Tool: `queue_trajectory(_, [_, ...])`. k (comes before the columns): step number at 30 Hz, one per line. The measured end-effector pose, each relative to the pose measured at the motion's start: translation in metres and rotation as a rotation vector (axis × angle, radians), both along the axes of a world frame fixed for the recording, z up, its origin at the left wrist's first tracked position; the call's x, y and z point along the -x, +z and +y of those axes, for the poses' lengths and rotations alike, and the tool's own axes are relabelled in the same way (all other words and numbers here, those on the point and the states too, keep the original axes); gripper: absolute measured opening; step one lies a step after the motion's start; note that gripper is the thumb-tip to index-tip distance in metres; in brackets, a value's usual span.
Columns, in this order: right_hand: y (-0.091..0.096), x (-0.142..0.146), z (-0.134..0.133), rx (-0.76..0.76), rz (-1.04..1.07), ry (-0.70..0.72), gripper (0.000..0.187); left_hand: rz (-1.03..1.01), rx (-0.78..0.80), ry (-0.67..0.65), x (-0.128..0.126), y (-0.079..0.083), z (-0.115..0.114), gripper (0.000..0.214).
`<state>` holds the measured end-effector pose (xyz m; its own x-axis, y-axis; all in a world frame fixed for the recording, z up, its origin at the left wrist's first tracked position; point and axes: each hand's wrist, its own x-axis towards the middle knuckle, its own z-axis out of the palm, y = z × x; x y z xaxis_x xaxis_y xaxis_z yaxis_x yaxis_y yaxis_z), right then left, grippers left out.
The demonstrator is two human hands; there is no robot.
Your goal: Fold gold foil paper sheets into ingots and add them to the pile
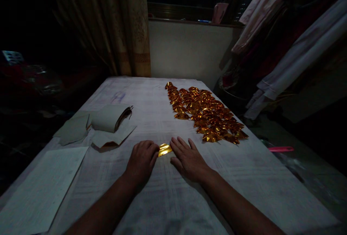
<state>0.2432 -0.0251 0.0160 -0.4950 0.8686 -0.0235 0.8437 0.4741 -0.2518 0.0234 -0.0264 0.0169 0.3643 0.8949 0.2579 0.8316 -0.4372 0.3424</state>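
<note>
A small folded piece of shiny gold foil paper point(165, 149) lies on the cloth between my two hands. My left hand point(142, 161) grips its left end, thumb and fingers curled together. Flat against its right end rests my right hand point(188, 159), fingers stretched out and thumb apart. Beyond my right hand spreads a pile of folded gold foil pieces point(208, 114), boat-like in shape, several rows deep. The parts of the foil under my fingers are hidden.
A pale plaid cloth covers the table point(151, 119). At left lie a curved stack of grey-backed sheets point(107, 117), loose torn sheets point(73, 130) and a large white sheet point(46, 188). A curtain point(127, 29) hangs behind; clothes point(298, 47) hang at right.
</note>
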Motion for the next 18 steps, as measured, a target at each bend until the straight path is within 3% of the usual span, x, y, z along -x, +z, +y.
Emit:
queue_trajectory(4, [0.000, -0.004, -0.001, -0.007, -0.008, -0.029, 0.059, 0.053, -0.068, -0.022, -0.002, 0.002, 0.000, 0.015])
queue_trajectory(7, [-0.001, -0.003, -0.001, -0.002, -0.010, -0.023, 0.061, 0.123, -0.125, -0.115, -0.009, 0.002, -0.002, 0.025])
queue_trajectory(11, [-0.001, -0.003, 0.000, 0.013, -0.006, -0.012, 0.063, 0.205, -0.072, -0.167, -0.014, -0.004, -0.008, 0.044])
queue_trajectory(14, [0.000, -0.003, 0.000, 0.020, -0.005, -0.021, 0.063, 0.266, -0.009, -0.153, -0.006, -0.008, -0.015, 0.056])
queue_trajectory(18, [0.003, -0.002, -0.001, 0.014, -0.001, -0.033, 0.061, 0.290, -0.023, -0.137, 0.015, -0.008, -0.025, 0.054])
